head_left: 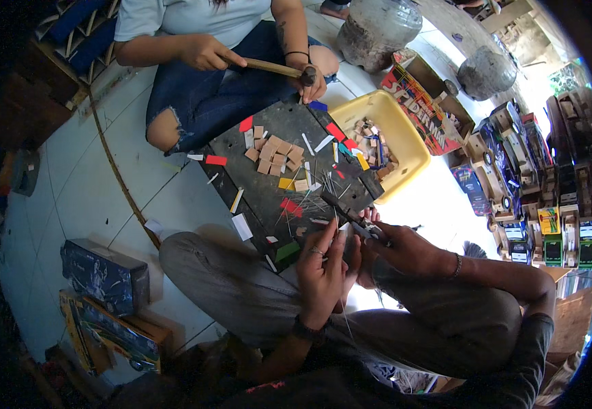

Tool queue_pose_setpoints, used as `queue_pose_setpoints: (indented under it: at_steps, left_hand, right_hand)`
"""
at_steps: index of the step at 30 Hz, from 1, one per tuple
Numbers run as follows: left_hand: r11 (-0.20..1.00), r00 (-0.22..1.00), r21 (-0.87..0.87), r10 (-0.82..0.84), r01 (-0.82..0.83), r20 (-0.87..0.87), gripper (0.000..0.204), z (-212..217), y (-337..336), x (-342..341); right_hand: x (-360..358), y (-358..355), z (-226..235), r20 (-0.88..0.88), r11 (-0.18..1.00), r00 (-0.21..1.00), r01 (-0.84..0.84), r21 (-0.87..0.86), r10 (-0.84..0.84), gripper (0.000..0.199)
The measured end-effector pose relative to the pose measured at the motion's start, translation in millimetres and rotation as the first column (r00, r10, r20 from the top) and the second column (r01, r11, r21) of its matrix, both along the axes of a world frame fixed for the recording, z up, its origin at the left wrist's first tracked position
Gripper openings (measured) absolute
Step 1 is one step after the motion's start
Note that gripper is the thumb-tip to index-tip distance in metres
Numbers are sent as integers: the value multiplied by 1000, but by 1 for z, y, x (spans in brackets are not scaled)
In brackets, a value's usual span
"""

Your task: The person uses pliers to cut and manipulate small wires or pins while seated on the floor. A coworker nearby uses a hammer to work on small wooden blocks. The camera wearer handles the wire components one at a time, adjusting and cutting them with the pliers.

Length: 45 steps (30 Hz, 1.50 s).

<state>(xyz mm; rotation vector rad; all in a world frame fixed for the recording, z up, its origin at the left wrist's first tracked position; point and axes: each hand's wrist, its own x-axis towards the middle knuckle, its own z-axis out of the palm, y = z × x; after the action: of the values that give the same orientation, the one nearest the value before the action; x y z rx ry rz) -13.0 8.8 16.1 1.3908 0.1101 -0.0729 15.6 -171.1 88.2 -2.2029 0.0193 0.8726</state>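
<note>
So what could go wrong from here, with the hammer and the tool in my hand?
The co-worker's hammer has its head right by their left hand, so a stroke off line might catch a finger. The dark hand tool in your right hand is close to your left hand; a slip could pinch or nick it. Thin rods lie loose on the dark board, so a knock might scatter them.

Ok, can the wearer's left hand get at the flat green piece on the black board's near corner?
Probably yes: the flat green piece lies beside the left hand with nothing visibly between, though that hand seems to pinch something thin and may need freeing.
</note>
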Motion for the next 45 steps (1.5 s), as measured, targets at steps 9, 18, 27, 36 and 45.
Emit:
queue_pose_setpoints:
  at_steps: [9,18,27,36,45]
  left_hand:
    - [1000,1000,14,-8,8,13,31,-2,-5,-2]
    - [999,998,49,-22,20,51,36,-9,-10,-5]
    - [994,998,106,-5,-2,66,36,-15,-15,-12]
    - [986,998,165,26,-35,54,37,-23,-24,-24]
    - [982,993,148,113,-114,15,36,-33,-26,-25]
  right_hand:
    - [-3,-6,-12,48,997,998,-51,56,48,36]
    - [-1,-6,-12,57,997,995,-83,7,82,46]
    - [1,-9,-14,20,988,988,-153,-16,153,40]
    - [11,-27,-38,-32,952,952,-304,-22,303,47]
    - [20,-21,-61,-148,928,921,-371,-43,361,43]
